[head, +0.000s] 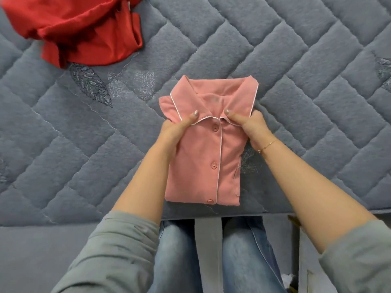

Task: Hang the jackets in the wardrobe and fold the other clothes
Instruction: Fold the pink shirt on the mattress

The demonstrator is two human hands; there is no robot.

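Pink shirt [201, 157] folded, frame centre, on bed [296, 81] | left hand [175, 132], right hand [251, 125] each pinched its collar | red garment [84, 30] crumpled upper left | no legible writing

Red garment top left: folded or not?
Not folded. The red fabric garment lies crumpled in a heap on the grey quilted mattress.

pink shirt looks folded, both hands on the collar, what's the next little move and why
Probably lift the folded pink pajama shirt and set it aside. It already lies as a neat buttoned rectangle near the mattress edge, and the left hand and right hand each grip a side at the collar. The crumpled red garment remains unfolded.
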